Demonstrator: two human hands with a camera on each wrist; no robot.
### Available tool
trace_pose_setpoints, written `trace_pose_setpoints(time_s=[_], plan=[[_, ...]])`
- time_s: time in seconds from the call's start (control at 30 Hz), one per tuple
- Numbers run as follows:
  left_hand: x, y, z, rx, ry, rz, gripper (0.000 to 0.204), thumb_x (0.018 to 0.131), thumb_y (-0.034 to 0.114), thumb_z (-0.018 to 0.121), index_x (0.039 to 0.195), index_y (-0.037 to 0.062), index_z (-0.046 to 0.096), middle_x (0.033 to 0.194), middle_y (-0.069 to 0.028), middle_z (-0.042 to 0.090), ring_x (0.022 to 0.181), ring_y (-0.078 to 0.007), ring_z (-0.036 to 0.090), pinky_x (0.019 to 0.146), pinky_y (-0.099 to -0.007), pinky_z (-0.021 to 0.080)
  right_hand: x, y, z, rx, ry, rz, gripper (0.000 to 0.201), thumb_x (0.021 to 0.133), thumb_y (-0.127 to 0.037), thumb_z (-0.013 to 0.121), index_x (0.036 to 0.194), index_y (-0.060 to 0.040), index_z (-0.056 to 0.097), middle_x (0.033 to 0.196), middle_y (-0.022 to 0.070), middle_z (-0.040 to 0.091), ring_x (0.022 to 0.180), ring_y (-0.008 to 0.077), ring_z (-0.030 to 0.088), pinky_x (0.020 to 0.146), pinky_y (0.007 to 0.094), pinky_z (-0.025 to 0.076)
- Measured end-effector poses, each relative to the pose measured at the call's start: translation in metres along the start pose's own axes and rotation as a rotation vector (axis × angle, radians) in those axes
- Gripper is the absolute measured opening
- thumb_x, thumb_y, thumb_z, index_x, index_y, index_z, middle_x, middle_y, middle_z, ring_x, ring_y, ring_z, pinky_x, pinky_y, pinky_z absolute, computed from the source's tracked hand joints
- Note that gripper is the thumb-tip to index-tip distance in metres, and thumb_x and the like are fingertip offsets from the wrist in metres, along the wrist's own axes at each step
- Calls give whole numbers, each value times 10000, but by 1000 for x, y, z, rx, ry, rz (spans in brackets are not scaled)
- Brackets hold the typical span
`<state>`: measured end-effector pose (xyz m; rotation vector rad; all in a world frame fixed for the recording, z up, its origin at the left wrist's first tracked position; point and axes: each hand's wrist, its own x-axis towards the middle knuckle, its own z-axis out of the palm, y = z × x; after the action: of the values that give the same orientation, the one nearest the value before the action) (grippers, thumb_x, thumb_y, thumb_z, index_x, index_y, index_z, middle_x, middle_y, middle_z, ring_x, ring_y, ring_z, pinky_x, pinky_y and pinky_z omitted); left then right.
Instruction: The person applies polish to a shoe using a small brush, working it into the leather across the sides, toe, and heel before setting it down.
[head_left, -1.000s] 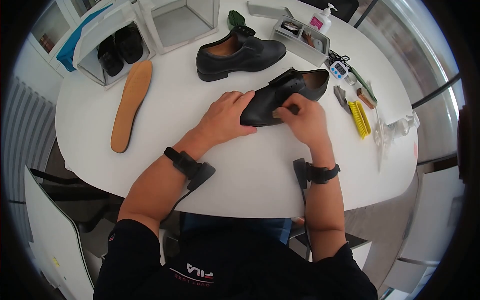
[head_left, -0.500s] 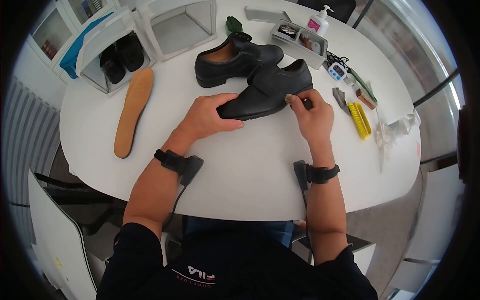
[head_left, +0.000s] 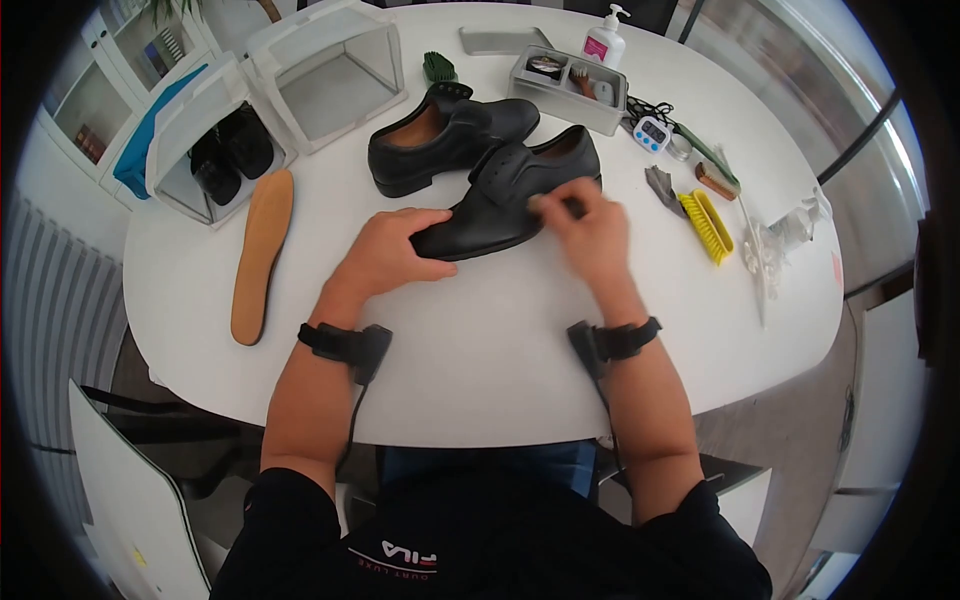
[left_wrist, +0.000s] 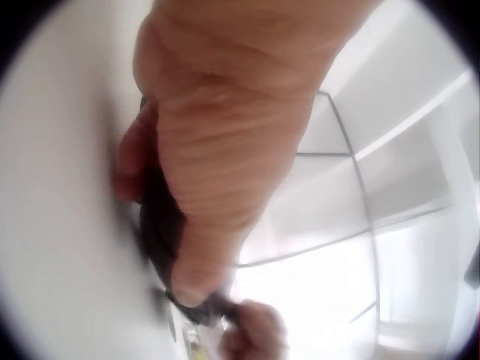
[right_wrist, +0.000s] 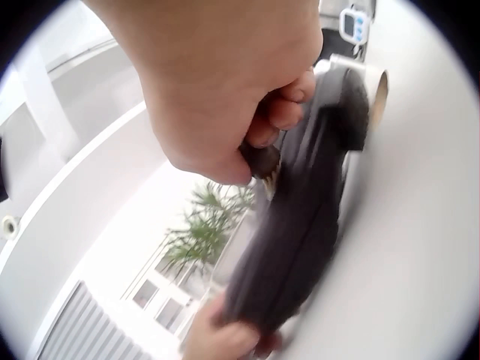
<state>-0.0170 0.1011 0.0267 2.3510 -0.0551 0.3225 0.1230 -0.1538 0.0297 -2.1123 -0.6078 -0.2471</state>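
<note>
A black leather shoe stands on the white table with its toe to the left. My left hand grips the toe between thumb and fingers. In my right hand, slightly blurred, I pinch a small brush with a dark handle and pale bristles. Its bristles lie against the side of the shoe's upper, as the right wrist view shows; my curled fingers hide part of the handle. Just behind stands a second black shoe, toe to the right. The left wrist view shows my thumb along the shoe's toe.
A tan insole lies at left, near clear-fronted boxes, one holding dark shoes. Behind are a green brush, a grey compartment box and a pump bottle. At right lie a timer and a yellow brush.
The gripped shoe and my left hand have shifted left across the table. My right hand has moved the brush from the toe area towards the heel, then back to mid-shoe. The head view has shifted slightly.
</note>
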Motion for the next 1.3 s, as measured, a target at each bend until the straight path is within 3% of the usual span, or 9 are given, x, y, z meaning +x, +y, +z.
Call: trace_pose_setpoints(time_s=[0.1, 0.2, 0.27, 0.4, 0.67, 0.83, 0.93, 1.07, 1.3], plan=[[-3, -9, -23, -132, -133, -191, 739, 663, 195, 933, 1337, 2, 700, 1228, -100, 756, 1038, -178, 694, 937, -312, 534, 12, 26, -14, 98, 133, 105, 235, 893, -317, 821, 938, -95, 760, 725, 100, 744, 634, 245, 708, 637, 362, 544], [-7, -14, -36, -259, -167, -318, 764, 669, 209, 921, 1380, 53, 689, 1270, -158, 750, 1131, -261, 711, 1024, -321, 528, 10, 30, -6, 173, 131, 149, 248, 893, -312, 815, 944, -77, 755, 722, 91, 741, 651, 247, 708, 650, 358, 545], [-5, -9, -37, -133, -166, -296, 799, 666, 229, 926, 1407, 72, 669, 1296, -155, 734, 1161, -273, 697, 1041, -334, 522, -3, 16, 9, 117, -65, -122, 233, 878, -292, 828, 934, -79, 753, 720, 89, 734, 630, 255, 695, 638, 357, 541], [-6, 7, -23, 223, -70, -227, 957, 604, 278, 973, 1476, 115, 614, 1361, -152, 677, 1246, -318, 641, 1090, -383, 495, -18, -15, 15, 192, -266, -152, 215, 857, -269, 844, 924, -87, 752, 741, 98, 731, 640, 261, 685, 640, 356, 536], [-9, -10, -31, 227, -184, -248, 879, 690, 221, 925, 1493, 110, 586, 1436, -138, 639, 1354, -326, 573, 1155, -395, 456, 25, 63, -16, 389, 296, 213, 249, 901, -216, 813, 904, 13, 716, 719, 57, 697, 618, 135, 623, 583, 304, 496], [-3, 4, -42, 49, 199, 62, 580, 800, 62, 819, 1360, 23, 675, 1349, -131, 700, 1247, -278, 649, 1086, -403, 497, 25, 67, -17, 909, 195, 497, 207, 945, -217, 799, 910, -44, 691, 626, -13, 563, 469, 73, 452, 439, 250, 316], [12, 44, -12, -30, 184, 208, 425, 838, 31, 776, 1258, 6, 717, 1262, -121, 737, 1145, -253, 697, 1014, -390, 541, 23, 67, -17, 919, 116, 477, 216, 945, -222, 800, 904, -49, 678, 608, -16, 549, 442, 74, 428, 424, 254, 296], [54, 95, 46, 238, 176, 511, 418, 852, 40, 765, 1264, -3, 709, 1244, -186, 734, 1125, -364, 708, 984, -420, 561, 25, 71, -16, 855, -29, 450, 220, 934, -211, 807, 916, -30, 683, 629, 0, 580, 469, 81, 470, 429, 264, 331], [109, 115, 88, 713, -62, 21, 274, 852, 135, 791, 1063, 9, 670, 1079, -188, 757, 1047, -420, 709, 888, -491, 556, 24, 67, -13, 980, 149, 481, 233, 936, -210, 799, 963, -4, 693, 658, 16, 613, 501, 102, 526, 455, 267, 413]])
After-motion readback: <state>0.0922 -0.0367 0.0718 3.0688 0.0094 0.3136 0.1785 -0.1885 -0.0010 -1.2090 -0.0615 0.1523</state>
